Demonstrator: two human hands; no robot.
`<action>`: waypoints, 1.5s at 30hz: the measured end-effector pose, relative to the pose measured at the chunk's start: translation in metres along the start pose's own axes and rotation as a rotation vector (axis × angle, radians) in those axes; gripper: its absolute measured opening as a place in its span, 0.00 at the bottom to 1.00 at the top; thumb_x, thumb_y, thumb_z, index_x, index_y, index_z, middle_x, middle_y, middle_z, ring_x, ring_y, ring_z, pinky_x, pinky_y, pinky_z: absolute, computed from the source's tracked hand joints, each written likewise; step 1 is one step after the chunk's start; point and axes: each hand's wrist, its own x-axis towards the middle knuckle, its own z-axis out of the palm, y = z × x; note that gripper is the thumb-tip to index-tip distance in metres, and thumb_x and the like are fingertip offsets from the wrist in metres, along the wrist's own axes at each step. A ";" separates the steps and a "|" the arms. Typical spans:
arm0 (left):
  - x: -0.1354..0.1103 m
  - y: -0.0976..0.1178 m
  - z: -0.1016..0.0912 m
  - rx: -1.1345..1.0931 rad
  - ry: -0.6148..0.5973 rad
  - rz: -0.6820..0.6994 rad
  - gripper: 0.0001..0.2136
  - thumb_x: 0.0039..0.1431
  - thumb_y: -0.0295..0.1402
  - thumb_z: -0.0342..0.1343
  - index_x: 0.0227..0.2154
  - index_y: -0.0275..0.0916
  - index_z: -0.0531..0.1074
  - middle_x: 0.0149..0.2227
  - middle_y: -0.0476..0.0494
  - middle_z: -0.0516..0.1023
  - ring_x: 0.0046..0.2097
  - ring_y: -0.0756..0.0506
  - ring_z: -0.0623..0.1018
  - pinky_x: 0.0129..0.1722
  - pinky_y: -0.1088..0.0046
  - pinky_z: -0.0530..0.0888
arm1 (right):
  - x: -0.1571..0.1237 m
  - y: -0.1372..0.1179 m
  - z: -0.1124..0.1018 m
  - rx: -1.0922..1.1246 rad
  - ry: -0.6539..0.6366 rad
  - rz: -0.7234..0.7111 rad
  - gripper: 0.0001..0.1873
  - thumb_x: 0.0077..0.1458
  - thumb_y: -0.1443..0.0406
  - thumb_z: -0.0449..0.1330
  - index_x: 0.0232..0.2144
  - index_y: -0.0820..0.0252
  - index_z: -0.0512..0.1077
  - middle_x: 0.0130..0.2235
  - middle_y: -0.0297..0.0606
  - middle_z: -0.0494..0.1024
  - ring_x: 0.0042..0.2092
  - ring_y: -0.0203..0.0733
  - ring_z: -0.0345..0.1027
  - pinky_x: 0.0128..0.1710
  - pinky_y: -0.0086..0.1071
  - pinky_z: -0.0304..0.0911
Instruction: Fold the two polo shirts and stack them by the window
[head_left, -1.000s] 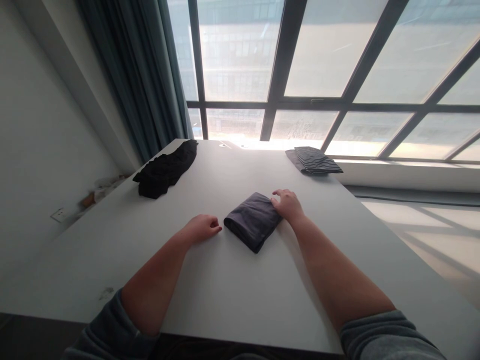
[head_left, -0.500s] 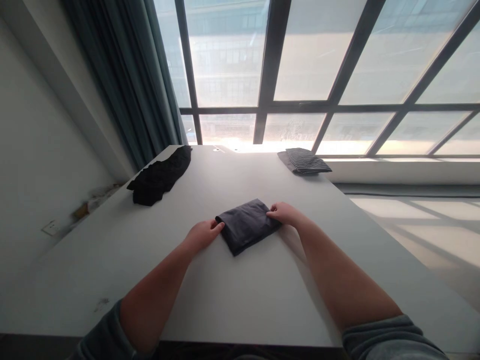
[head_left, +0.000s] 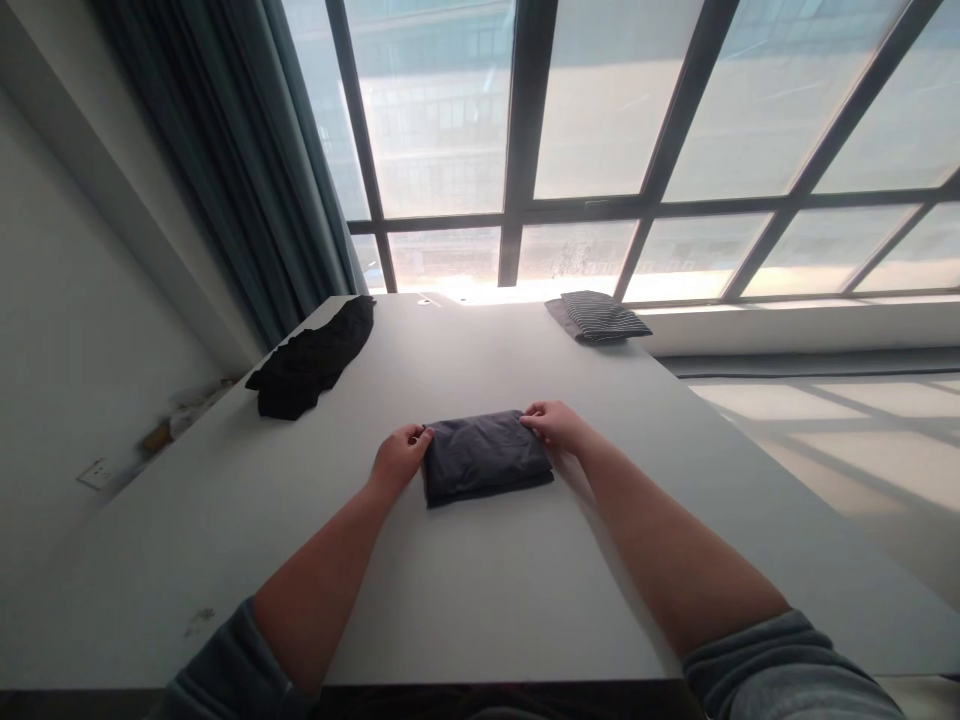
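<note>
A dark grey folded cloth point(head_left: 486, 458), perhaps a garment, lies as a neat rectangle on the white table point(head_left: 465, 590). My left hand point(head_left: 401, 458) pinches its far left corner between thumb and fingers. At the far right corner, my right hand point(head_left: 556, 426) is closed on the fabric in the same way. The fold nearest me lies free on the tabletop. Which kind of garment it is cannot be made out.
A crumpled black cloth point(head_left: 315, 360) lies at the table's far left. Folded striped and grey fabric point(head_left: 600, 318) rests at the far right corner. Behind the table stand a blue-grey curtain point(head_left: 225, 170) and large windows; a wall socket point(head_left: 96, 474) is at left.
The grey cloth has turned so its edges lie nearly square to me. My left hand has moved up to its far left corner, and my right hand has shifted slightly left.
</note>
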 end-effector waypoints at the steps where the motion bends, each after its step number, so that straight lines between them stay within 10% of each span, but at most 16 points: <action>1: 0.002 -0.002 0.001 -0.009 0.009 0.000 0.19 0.62 0.49 0.52 0.34 0.40 0.79 0.36 0.43 0.84 0.40 0.41 0.80 0.42 0.67 0.73 | 0.000 0.001 -0.001 0.023 -0.011 -0.001 0.13 0.54 0.62 0.68 0.36 0.65 0.73 0.22 0.30 0.71 0.22 0.27 0.62 0.20 0.20 0.54; 9: 0.009 -0.015 -0.002 -0.075 0.074 -0.017 0.20 0.62 0.49 0.49 0.36 0.41 0.80 0.42 0.42 0.85 0.46 0.40 0.82 0.46 0.68 0.74 | -0.001 0.006 -0.016 0.281 -0.317 0.044 0.16 0.49 0.62 0.70 0.37 0.65 0.72 0.36 0.42 0.80 0.30 0.32 0.73 0.22 0.21 0.61; 18: 0.010 -0.020 -0.009 -0.027 0.134 -0.053 0.14 0.61 0.45 0.52 0.36 0.41 0.76 0.38 0.40 0.83 0.42 0.38 0.81 0.46 0.63 0.75 | 0.006 0.015 0.000 -0.286 0.042 -0.529 0.13 0.53 0.68 0.64 0.42 0.57 0.81 0.44 0.35 0.81 0.39 0.31 0.73 0.43 0.23 0.67; 27: 0.010 -0.020 -0.001 -0.139 0.067 0.061 0.21 0.65 0.44 0.52 0.58 0.41 0.69 0.61 0.37 0.76 0.58 0.40 0.78 0.58 0.62 0.75 | 0.012 0.016 0.011 -0.097 0.089 -0.406 0.11 0.58 0.62 0.58 0.38 0.63 0.78 0.34 0.36 0.81 0.31 0.31 0.72 0.32 0.20 0.63; 36: 0.012 -0.014 -0.003 -0.050 0.028 0.073 0.16 0.63 0.38 0.55 0.51 0.39 0.74 0.53 0.37 0.79 0.53 0.40 0.80 0.57 0.60 0.76 | 0.011 0.015 0.008 -0.139 0.115 -0.406 0.10 0.58 0.63 0.60 0.37 0.63 0.77 0.34 0.35 0.80 0.31 0.30 0.70 0.33 0.21 0.61; 41: -0.004 0.011 -0.019 0.143 0.069 0.382 0.11 0.65 0.36 0.55 0.47 0.42 0.78 0.53 0.39 0.79 0.57 0.39 0.76 0.63 0.58 0.69 | -0.010 -0.001 -0.001 -0.354 0.186 -0.389 0.07 0.58 0.65 0.62 0.39 0.60 0.77 0.38 0.36 0.81 0.35 0.31 0.70 0.37 0.22 0.59; 45: -0.032 0.044 -0.023 0.205 -0.205 0.673 0.11 0.65 0.41 0.60 0.48 0.46 0.78 0.54 0.42 0.79 0.56 0.40 0.76 0.60 0.61 0.69 | -0.046 0.001 -0.001 -0.459 -0.016 -0.406 0.11 0.60 0.61 0.61 0.45 0.56 0.75 0.35 0.32 0.79 0.34 0.31 0.67 0.35 0.23 0.56</action>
